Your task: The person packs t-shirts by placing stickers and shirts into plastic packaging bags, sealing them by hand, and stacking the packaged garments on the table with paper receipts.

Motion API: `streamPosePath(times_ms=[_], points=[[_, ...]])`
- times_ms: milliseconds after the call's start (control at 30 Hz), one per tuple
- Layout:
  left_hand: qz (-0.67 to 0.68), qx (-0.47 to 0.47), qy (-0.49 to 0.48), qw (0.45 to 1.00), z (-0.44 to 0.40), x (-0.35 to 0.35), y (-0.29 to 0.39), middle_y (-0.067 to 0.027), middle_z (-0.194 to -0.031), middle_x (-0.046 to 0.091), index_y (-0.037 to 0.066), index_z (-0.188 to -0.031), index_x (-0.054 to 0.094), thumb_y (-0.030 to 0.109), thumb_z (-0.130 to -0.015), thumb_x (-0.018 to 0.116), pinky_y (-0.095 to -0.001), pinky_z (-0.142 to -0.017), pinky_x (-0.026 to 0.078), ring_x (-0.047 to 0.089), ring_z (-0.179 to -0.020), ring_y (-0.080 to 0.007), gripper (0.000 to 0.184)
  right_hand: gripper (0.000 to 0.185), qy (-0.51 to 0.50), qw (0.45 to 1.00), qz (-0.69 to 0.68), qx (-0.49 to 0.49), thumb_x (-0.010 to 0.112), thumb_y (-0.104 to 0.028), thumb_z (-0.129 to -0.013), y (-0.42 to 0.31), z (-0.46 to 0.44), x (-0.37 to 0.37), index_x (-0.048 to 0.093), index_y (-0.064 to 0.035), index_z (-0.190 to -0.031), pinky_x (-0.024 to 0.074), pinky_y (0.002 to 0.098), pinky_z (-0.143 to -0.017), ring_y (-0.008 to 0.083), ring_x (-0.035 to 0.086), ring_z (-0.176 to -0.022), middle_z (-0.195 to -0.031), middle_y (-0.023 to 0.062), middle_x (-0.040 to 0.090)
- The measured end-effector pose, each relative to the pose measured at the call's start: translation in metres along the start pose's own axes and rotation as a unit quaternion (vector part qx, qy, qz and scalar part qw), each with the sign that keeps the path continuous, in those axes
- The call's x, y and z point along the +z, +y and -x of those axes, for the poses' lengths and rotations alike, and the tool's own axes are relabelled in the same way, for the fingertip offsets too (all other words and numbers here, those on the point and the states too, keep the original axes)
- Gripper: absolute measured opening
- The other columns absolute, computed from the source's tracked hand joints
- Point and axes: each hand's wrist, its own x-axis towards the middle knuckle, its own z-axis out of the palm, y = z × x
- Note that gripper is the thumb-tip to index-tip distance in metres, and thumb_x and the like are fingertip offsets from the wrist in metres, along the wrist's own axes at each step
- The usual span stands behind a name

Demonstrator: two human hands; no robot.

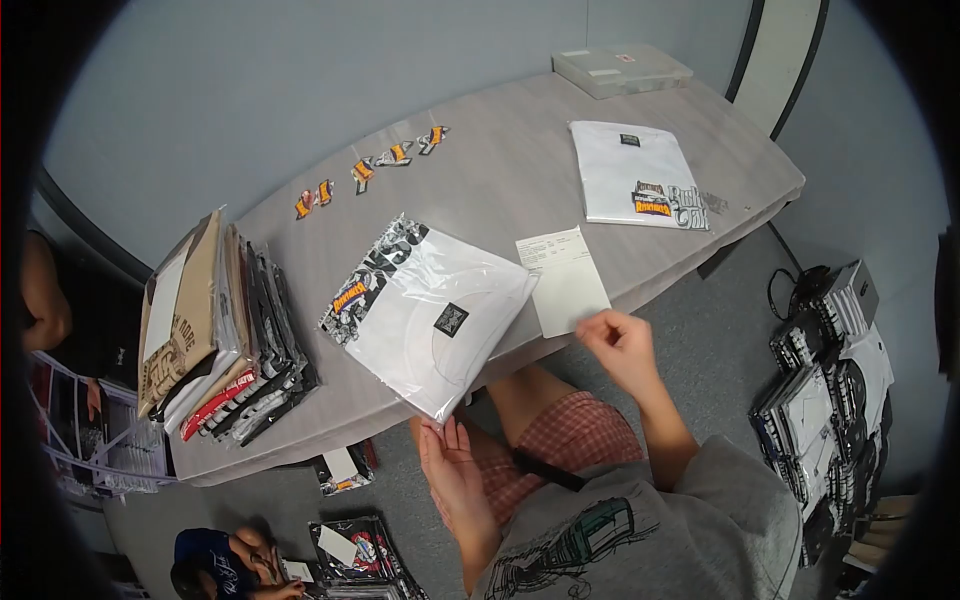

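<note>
A white shirt in a clear bag (425, 320) lies slanted on the grey table, with a black label at its collar. My left hand (452, 455) touches the bag's near corner at the table's front edge, fingers together under and beside it. Just right of the bag is a pale paper slip (565, 285) with small print on top. My right hand (615, 345) is at the slip's lower corner, its thumb and fingers pinched; the hand covers the contact. Farther right lies another bagged white shirt (640, 175) with an orange logo.
A stack of bagged shirts (225, 335) stands at the table's left end. Several small orange tags (362, 172) lie along the back, and a clear plastic box (620, 70) sits behind. Bagged piles (825, 410) are on the floor; another person (225, 565) sits at lower left.
</note>
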Motion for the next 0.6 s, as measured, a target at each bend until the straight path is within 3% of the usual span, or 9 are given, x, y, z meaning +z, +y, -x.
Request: streamPosePath(times_ms=[33, 100, 167, 267, 400, 433, 467, 533, 600], points=[[0.007, 0.001, 0.04, 0.999, 0.0, 0.0, -0.001, -0.0073, -0.104, 0.055, 0.007, -0.111, 0.049, 0.024, -0.089, 0.047, -0.031, -0.08, 0.046, 0.053, -0.097, -0.0189, 0.028, 0.011, -0.001, 1.0, -0.001, -0.001, 0.061, -0.011, -0.075, -0.001, 0.003, 0.004, 0.06, -0.0055, -0.084, 0.0393, 0.022, -0.055, 0.0105, 0.054, -0.059, -0.064, 0.0002, 0.056], [0.016, 0.004, 0.08, 0.997, -0.002, -0.004, -0.004, -0.0048, -0.093, 0.058, 0.006, -0.105, 0.053, 0.026, -0.088, 0.049, -0.0299, -0.077, 0.047, 0.056, -0.088, -0.0166, 0.026, 0.021, -0.167, 0.967, -0.167, 0.094, 0.059, -0.024, -0.082, -0.005, 0.011, 0.017, 0.059, -0.0035, -0.078, 0.0344, 0.0155, -0.046, 0.0059, 0.048, -0.045, -0.054, -0.0012, 0.053], [0.016, 0.026, 0.09, 0.995, -0.004, -0.014, -0.008, 0.001, -0.064, 0.05, 0.007, -0.084, 0.053, 0.036, -0.086, 0.052, -0.0269, -0.066, 0.047, 0.052, -0.064, -0.0128, 0.029, 0.021, -0.207, 0.937, -0.236, 0.154, 0.058, -0.024, -0.083, -0.003, 0.019, 0.038, 0.059, -0.0044, -0.076, 0.0357, 0.0167, -0.047, 0.007, 0.049, -0.047, -0.056, -0.0001, 0.055], [-0.043, 0.048, 0.136, 0.989, -0.003, -0.022, -0.01, 0.0038, -0.05, 0.037, 0.01, -0.072, 0.046, 0.047, -0.083, 0.05, -0.0235, -0.054, 0.043, 0.045, -0.051, -0.0103, 0.039, 0.023, -0.243, 0.868, -0.343, 0.266, 0.057, -0.027, -0.083, 0.0, 0.026, 0.069, 0.058, -0.0056, -0.074, 0.0373, 0.0189, -0.047, 0.0079, 0.052, -0.053, -0.062, 0.001, 0.057], [-0.062, 0.053, 0.128, 0.988, 0.0, -0.033, -0.022, 0.0038, -0.048, 0.038, 0.011, -0.072, 0.049, 0.048, -0.085, 0.045, -0.0242, -0.048, 0.039, 0.041, -0.047, -0.0073, 0.04, 0.022, -0.268, 0.8, -0.409, 0.348, 0.055, -0.024, -0.084, 0.005, 0.03, 0.09, 0.059, -0.0039, -0.077, 0.0393, 0.0193, -0.049, 0.0087, 0.054, -0.056, -0.066, 0.0033, 0.059], [-0.019, -0.023, 0.062, 0.998, 0.0, -0.042, -0.03, 0.0034, -0.048, 0.038, 0.012, -0.07, 0.048, 0.05, -0.086, 0.042, -0.0242, -0.046, 0.038, 0.04, -0.045, -0.0078, 0.042, 0.022, -0.272, 0.799, -0.409, 0.348, 0.055, -0.024, -0.084, 0.009, 0.033, 0.094, 0.059, -0.0039, -0.077, 0.0393, 0.0193, -0.049, 0.0087, 0.054, -0.056, -0.066, 0.0033, 0.059], [0.024, -0.097, -0.005, 0.995, 0.0, -0.048, -0.038, 0.0031, -0.049, 0.039, 0.013, -0.068, 0.047, 0.052, -0.086, 0.039, -0.0241, -0.044, 0.037, 0.039, -0.043, -0.0083, 0.043, 0.022, -0.324, 0.821, -0.348, 0.315, 0.055, -0.025, -0.084, 0.015, 0.037, 0.099, 0.06, -0.0037, -0.078, 0.0403, 0.0197, -0.05, 0.0086, 0.054, -0.058, -0.067, 0.0033, 0.059], [0.027, -0.227, 0.047, 0.972, 0.0, -0.049, -0.06, 0.0032, -0.066, 0.051, 0.014, -0.082, 0.05, 0.056, -0.084, 0.038, -0.0188, -0.044, 0.038, 0.049, -0.054, -0.0097, 0.044, 0.026, -0.382, 0.86, -0.244, 0.233, 0.057, -0.029, -0.083, 0.031, 0.049, 0.114, 0.06, -0.0029, -0.078, 0.0397, 0.0194, -0.049, 0.0073, 0.053, -0.057, -0.067, 0.0023, 0.059], [-0.038, -0.22, 0.05, 0.973, 0.007, -0.053, -0.089, 0.0046, -0.076, 0.053, 0.012, -0.095, 0.049, 0.047, -0.086, 0.042, -0.02, -0.051, 0.042, 0.052, -0.063, -0.0095, 0.036, 0.025, -0.401, 0.885, -0.139, 0.191, 0.058, -0.028, -0.081, 0.038, 0.063, 0.118, 0.06, -0.0036, -0.078, 0.041, 0.0226, -0.051, 0.0112, 0.054, -0.058, -0.066, 0.0032, 0.058]])
